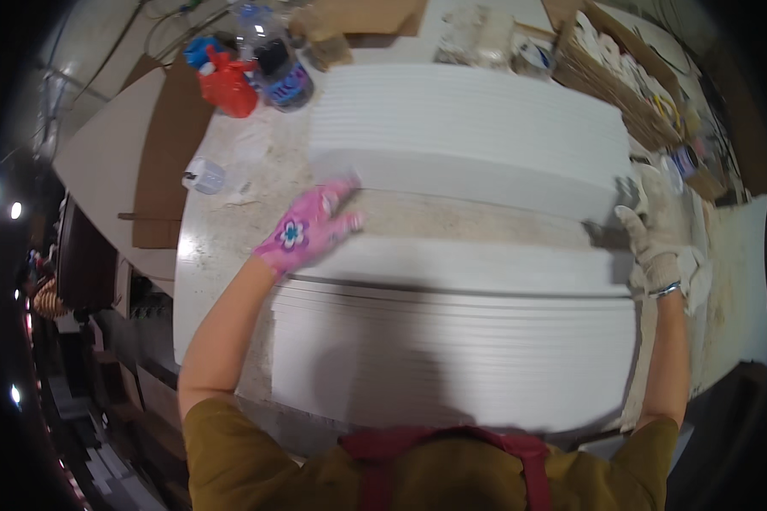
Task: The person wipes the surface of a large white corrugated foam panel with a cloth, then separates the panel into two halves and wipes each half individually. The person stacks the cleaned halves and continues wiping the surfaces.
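My left hand (305,228), in a pink glove with a flower print, hovers by the left end of the gap between two groups of white panels. Its thumb and fingers are spread and slightly blurred, with nothing between them. At the right end of that gap is my right hand (654,234) in an off-white glove, fingers apart, next to the panel ends; whether it touches them I cannot tell. The far group of long white panels (469,119) lies overlapped in rows. Nearer to me is a similar group (452,358), with one white panel (486,266) along its far edge.
At the far left of the worktable (209,255) stand a plastic bottle (285,81) and a red bag (228,85). A small clear container (204,176) sits at the left edge. A cardboard box (618,77) of mixed items occupies the far right.
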The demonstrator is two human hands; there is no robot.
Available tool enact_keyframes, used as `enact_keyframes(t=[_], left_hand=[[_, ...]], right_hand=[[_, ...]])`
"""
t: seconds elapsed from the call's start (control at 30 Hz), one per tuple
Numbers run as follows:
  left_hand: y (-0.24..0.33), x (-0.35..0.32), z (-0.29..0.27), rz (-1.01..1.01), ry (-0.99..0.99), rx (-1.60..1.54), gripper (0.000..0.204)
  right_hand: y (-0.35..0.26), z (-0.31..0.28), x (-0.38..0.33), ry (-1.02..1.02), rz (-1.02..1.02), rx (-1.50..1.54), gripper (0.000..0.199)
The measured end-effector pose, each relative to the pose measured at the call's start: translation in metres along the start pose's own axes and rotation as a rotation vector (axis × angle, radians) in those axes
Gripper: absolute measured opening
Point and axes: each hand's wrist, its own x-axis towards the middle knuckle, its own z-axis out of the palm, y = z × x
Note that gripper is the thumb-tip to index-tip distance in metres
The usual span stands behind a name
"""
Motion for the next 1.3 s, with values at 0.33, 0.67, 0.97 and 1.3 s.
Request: enact_keyframes(t=[0.33,0.67,0.97,1.3], left_hand=[[0.017,-0.003,0.048,0.202,0.037,0.596,0.063],[0.016,0.017,0.066,-0.050,-0.289,0.606,0.074],[0.056,0.023,0.061,-0.007,-0.375,0.521,0.063],[0.071,-0.007,0.060,0.101,-0.309,0.676,0.084]], right_hand=[[-0.055,-0.001,-0.070,-0.252,-0.062,-0.232,0.054],[-0.042,0.016,-0.057,-0.552,0.094,-0.170,0.056],[-0.073,0.024,-0.033,-0.759,-0.039,-0.294,0.060],[-0.110,-0.028,-0.077,-0.765,0.077,-0.148,0.068]])
